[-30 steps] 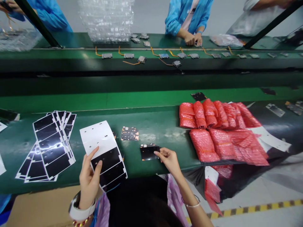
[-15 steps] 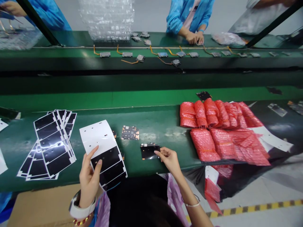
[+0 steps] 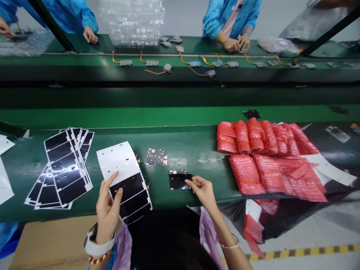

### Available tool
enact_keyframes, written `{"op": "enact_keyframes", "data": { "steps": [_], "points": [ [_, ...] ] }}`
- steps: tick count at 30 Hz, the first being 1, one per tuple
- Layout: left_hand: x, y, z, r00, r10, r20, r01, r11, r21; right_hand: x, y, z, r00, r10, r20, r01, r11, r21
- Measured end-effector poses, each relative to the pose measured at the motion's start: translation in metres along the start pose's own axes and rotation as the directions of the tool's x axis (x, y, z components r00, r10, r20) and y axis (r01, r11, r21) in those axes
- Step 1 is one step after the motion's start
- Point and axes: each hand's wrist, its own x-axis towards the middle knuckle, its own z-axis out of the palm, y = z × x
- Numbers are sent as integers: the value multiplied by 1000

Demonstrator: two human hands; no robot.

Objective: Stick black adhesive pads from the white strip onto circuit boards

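My left hand (image 3: 108, 204) holds a sheet of black stickers (image 3: 129, 187) between thumb and fingers. The sheet's upper part is bare white backing, and black rectangles fill its lower part. Thumb and fingers of my right hand (image 3: 204, 191) pinch the right edge of a black sticker (image 3: 180, 181), which lies over a small circuit board (image 3: 178, 172) on the green bench. Only the board's top edge, with its metal parts, and some corners show. Behind it to the left lies an uncovered circuit board (image 3: 156, 156). Further boards are partly hidden behind the sheet.
More sticker sheets (image 3: 66, 165) lie fanned out at left. Red bubble-wrap bundles (image 3: 247, 174) cover the bench's right side. A dark board (image 3: 251, 114) lies on the green belt (image 3: 168, 117). Across it, co-workers' hands (image 3: 236, 44) are at a bench with several small modules (image 3: 152, 63).
My hands keep the same grips, almost still. The view has shifted slightly. The belt's seam and the dark board have moved right. At top left a co-worker's hand has come into view.
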Motion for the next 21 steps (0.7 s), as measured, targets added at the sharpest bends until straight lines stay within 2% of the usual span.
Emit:
{"op": "enact_keyframes", "data": {
  "steps": [11,18,21],
  "points": [
    [0,2,1,1000,-7,-1,7,1000,-11,-1,1,2,1000,-27,-2,26,994,-110],
    [1,2,1,1000,5,10,-5,1000,-25,15,-11,-1,995,-97,7,94,942,-321],
    [1,0,1,1000,6,20,-5,999,-32,7,-17,-7,985,-164,-56,118,872,-476]
  ]
}}
